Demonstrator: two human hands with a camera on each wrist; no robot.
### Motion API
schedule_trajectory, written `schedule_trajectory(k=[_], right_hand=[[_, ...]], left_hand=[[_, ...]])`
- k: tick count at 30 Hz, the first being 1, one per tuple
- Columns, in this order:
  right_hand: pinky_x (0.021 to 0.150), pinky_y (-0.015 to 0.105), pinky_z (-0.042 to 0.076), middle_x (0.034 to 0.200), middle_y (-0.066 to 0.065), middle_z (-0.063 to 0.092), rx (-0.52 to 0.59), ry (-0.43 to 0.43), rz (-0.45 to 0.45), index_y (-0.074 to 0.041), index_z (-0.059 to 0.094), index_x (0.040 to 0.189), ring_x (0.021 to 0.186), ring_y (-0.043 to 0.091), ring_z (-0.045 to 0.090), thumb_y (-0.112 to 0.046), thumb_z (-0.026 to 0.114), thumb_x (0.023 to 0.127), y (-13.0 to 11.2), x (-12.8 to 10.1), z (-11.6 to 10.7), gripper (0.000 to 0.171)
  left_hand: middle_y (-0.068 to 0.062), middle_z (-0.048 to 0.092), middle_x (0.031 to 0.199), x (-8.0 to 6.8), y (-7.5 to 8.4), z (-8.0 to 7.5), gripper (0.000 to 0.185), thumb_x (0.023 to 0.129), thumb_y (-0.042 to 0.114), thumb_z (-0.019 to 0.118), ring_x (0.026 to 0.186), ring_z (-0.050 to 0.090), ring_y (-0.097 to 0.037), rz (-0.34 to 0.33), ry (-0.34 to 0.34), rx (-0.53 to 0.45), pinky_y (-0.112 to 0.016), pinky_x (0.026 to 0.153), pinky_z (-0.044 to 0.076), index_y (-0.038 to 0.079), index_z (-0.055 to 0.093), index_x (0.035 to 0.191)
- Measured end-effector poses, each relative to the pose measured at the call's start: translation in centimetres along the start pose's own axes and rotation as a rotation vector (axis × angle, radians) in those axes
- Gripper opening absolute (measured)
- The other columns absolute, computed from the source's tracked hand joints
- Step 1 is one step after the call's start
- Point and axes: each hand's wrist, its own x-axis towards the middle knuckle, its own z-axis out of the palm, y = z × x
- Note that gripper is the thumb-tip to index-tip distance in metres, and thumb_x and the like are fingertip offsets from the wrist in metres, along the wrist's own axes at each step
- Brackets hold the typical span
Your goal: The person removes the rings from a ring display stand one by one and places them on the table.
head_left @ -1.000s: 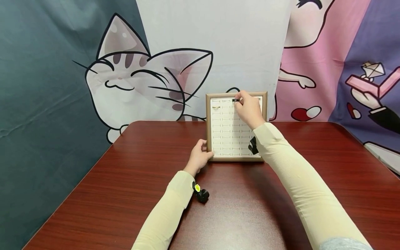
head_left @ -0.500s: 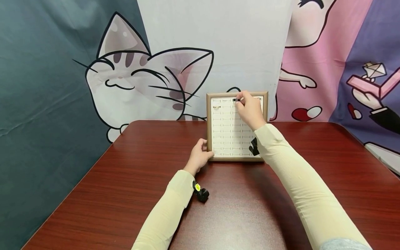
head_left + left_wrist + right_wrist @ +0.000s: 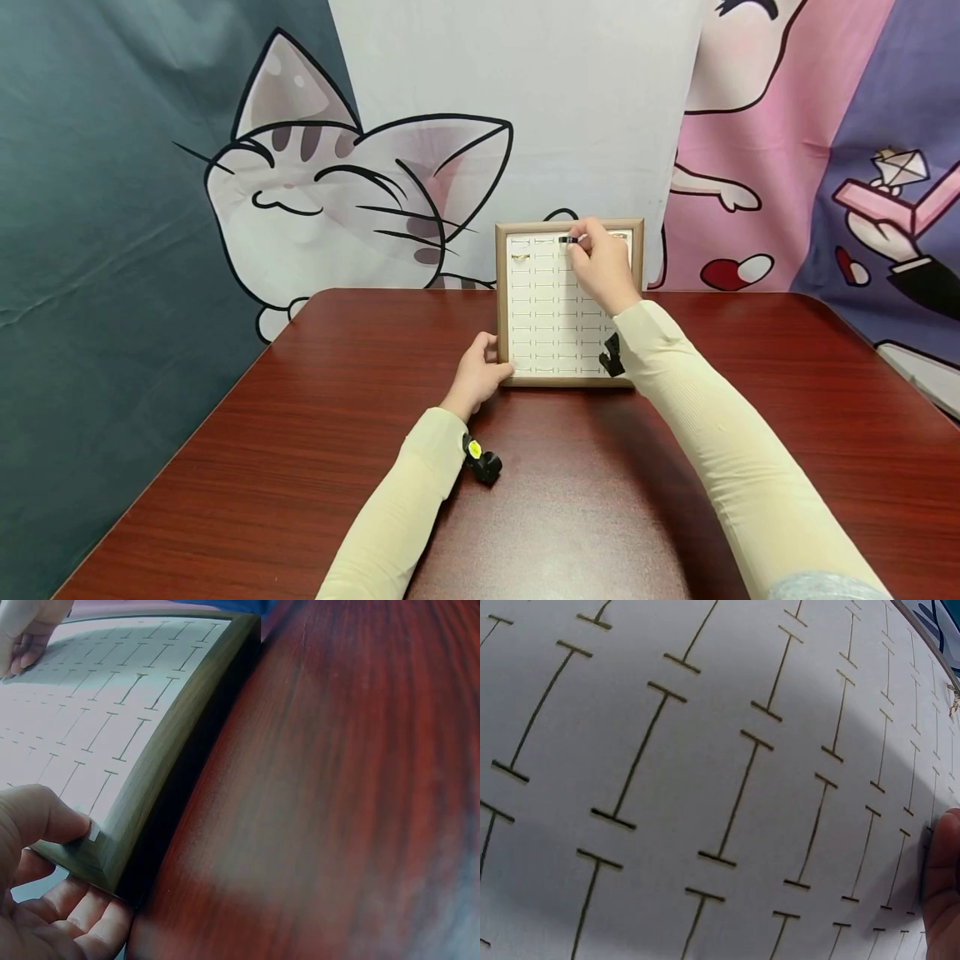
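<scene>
A ring display board [image 3: 546, 315] with a wooden frame and white slotted face stands upright on the table. My left hand [image 3: 477, 372] grips its lower left corner; in the left wrist view the thumb [image 3: 56, 817] presses the front while the other fingers curl beneath and behind. At the top row, thumb and index finger of my right hand [image 3: 602, 268] pinch a small dark ring [image 3: 567, 240] at the third column's slot. One gold ring [image 3: 520, 257] sits in the second row at left. In the right wrist view, only a fingertip [image 3: 945, 874] shows beside the slots.
The board stands near the back of the red-brown wooden table [image 3: 360, 358]. A cartoon-printed cloth [image 3: 600, 108] hangs behind it. Another small gold-coloured piece [image 3: 621, 237] shows at the board's top right, partly behind my right hand.
My right hand has shifted very slightly to the right along the top row, and a little more of the dark ring shows. The left hand keeps its grip on the frame.
</scene>
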Motion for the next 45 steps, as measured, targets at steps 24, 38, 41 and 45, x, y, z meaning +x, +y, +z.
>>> schedule_trajectory(k=[24,38,41,45], right_hand=[[0.061,0.026,0.036,0.074,0.007,0.056,0.047,0.028,0.005,-0.008,0.054,0.101,0.065,0.017,0.048,-0.012,0.051,0.090,0.54,-0.21,0.10,0.011],[0.056,0.023,0.037,0.075,0.006,0.057,0.071,0.036,0.000,-0.007,0.054,0.101,0.063,0.013,0.049,-0.013,0.052,0.091,0.81,-0.33,0.03,0.012],[0.056,0.022,0.038,0.075,0.006,0.056,0.094,0.039,0.006,-0.007,0.054,0.101,0.063,0.012,0.049,-0.012,0.053,0.090,0.82,-0.37,-0.01,0.012],[0.056,0.019,0.041,0.073,0.005,0.056,0.189,0.056,0.018,-0.009,0.053,0.096,0.061,0.009,0.051,-0.009,0.053,0.090,0.96,-0.23,0.01,0.005]], left_hand=[[-0.017,0.062,0.103,0.06,-0.04,-0.05,0.039,0.076,-0.002,0.065,0.087,0.059,-0.023,-0.006,0.003,0.021,-0.026,0.066,0.047,0.006,0.050,0.111],[-0.017,0.062,0.103,-0.01,0.06,0.00,0.039,0.075,-0.003,0.065,0.087,0.059,-0.022,-0.003,0.005,0.023,-0.026,0.067,0.047,0.005,0.050,0.110],[-0.017,0.062,0.104,0.06,0.03,0.02,0.038,0.076,-0.003,0.065,0.087,0.059,-0.022,-0.006,0.004,0.021,-0.025,0.066,0.047,0.005,0.050,0.110],[-0.017,0.062,0.104,0.13,0.01,-0.02,0.038,0.075,-0.003,0.065,0.087,0.059,-0.023,-0.002,0.001,0.020,-0.025,0.066,0.047,0.005,0.050,0.110]])
